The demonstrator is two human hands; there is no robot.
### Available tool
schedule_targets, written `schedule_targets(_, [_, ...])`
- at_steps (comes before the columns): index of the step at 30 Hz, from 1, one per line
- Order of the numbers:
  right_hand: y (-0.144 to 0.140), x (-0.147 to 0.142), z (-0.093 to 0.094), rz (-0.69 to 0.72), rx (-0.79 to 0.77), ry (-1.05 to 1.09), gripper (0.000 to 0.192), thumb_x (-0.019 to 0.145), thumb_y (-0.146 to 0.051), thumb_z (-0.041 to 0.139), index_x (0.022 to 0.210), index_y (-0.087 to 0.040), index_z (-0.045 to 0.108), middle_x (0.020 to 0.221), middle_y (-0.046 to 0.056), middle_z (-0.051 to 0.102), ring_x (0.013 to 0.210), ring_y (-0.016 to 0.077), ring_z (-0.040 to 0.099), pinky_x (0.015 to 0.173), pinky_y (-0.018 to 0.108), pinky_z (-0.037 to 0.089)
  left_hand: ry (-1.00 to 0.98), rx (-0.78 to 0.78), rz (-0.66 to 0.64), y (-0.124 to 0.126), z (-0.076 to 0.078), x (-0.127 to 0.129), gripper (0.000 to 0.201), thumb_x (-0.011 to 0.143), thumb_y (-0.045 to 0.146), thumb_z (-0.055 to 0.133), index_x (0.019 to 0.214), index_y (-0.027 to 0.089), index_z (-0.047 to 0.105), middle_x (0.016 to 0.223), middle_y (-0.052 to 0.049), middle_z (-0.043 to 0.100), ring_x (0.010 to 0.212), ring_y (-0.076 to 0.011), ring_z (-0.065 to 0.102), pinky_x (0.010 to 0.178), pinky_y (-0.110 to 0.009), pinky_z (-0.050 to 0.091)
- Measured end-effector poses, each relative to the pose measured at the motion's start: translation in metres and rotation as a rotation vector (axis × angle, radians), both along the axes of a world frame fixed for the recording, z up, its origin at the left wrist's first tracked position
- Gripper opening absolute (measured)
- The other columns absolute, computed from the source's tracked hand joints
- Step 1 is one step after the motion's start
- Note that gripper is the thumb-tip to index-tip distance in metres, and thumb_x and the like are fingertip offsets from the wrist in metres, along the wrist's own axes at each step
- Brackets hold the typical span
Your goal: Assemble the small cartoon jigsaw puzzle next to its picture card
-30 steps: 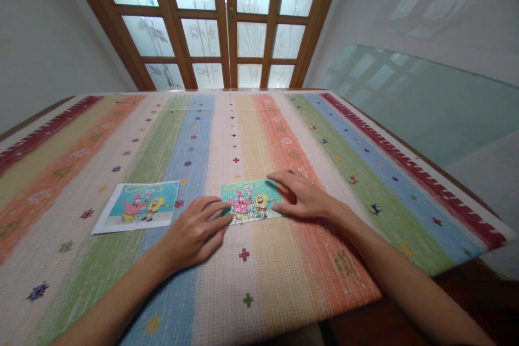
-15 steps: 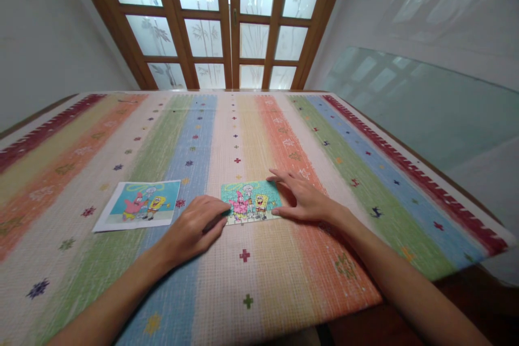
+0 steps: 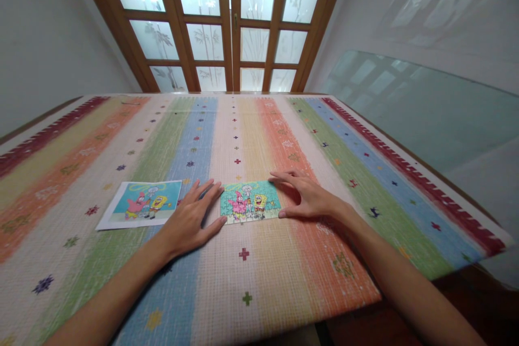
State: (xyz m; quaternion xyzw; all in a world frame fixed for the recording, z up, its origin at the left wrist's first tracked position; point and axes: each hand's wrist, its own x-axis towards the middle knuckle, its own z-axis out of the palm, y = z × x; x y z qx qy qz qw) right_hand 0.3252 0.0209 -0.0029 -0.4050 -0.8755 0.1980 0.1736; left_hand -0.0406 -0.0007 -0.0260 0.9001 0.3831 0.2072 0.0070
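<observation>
A small assembled jigsaw puzzle (image 3: 250,201) lies flat on the tablecloth, its cartoon figures standing against a turquoise background. At its left edge is my left hand (image 3: 190,223), fingers spread, with fingertips and thumb by the two left corners. My right hand (image 3: 306,195) is around the right end, fingers at the top right corner and thumb at the lower right one, thumb and fingers wide apart. To the left lies a printed picture (image 3: 148,201) on white paper with the same cartoon scene, its right side close to my left hand.
A striped, patterned tablecloth (image 3: 243,281) covers the table, whose front edge runs below my forearms. Wooden doors with frosted panes (image 3: 206,40) stand beyond the far edge. A pale glass panel (image 3: 405,102) leans along the right wall.
My left hand has opened from a curled pose over the puzzle's left side and spread its fingers along that edge. My right hand has barely shifted at the right end.
</observation>
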Motion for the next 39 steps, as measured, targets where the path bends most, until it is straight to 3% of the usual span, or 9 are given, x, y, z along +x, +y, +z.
schedule_targets(9, [-0.001, -0.007, -0.003, -0.002, -0.026, 0.014, 0.102, 0.079, -0.055, 0.083, 0.163, -0.029, 0.032, 0.146, 0.014, 0.059, 0.135, 0.0370, 0.050, 0.112, 0.062, 0.043, 0.026, -0.010, 0.015, 0.001, 0.002, -0.002, 0.057, 0.104, 0.046, 0.046, 0.152, 0.019, 0.036, 0.155, -0.015, 0.051, 0.144, -0.0336, 0.047, 0.124, -0.057, 0.033])
schedule_targets(18, [-0.003, -0.011, 0.000, 0.013, -0.022, 0.005, 0.105, 0.083, -0.053, 0.079, 0.167, -0.032, 0.019, 0.146, 0.012, 0.060, 0.133, 0.0373, 0.050, 0.110, 0.064, 0.043, -0.033, -0.020, 0.034, 0.002, 0.001, -0.005, 0.061, 0.103, 0.045, 0.049, 0.156, 0.023, 0.030, 0.154, -0.014, 0.051, 0.144, -0.0343, 0.047, 0.123, -0.058, 0.035])
schedule_targets(26, [-0.003, -0.012, 0.000, 0.017, -0.016, 0.015, 0.098, 0.086, -0.049, 0.074, 0.166, -0.029, 0.022, 0.148, 0.012, 0.059, 0.133, 0.0374, 0.050, 0.111, 0.064, 0.043, 0.035, -0.068, 0.012, 0.004, 0.004, -0.010, 0.076, 0.101, 0.052, 0.050, 0.162, 0.020, 0.018, 0.162, -0.016, 0.041, 0.150, -0.0369, 0.038, 0.125, -0.060, 0.029])
schedule_targets(39, [-0.005, -0.011, -0.006, 0.016, 0.025, -0.011, 0.094, 0.081, -0.056, 0.078, 0.161, -0.027, 0.037, 0.147, 0.016, 0.055, 0.135, 0.0396, 0.048, 0.112, 0.064, 0.043, 0.073, -0.106, 0.015, 0.006, 0.008, -0.008, 0.071, 0.100, 0.055, 0.051, 0.159, 0.019, 0.032, 0.160, -0.015, 0.045, 0.148, -0.0363, 0.041, 0.126, -0.062, 0.025])
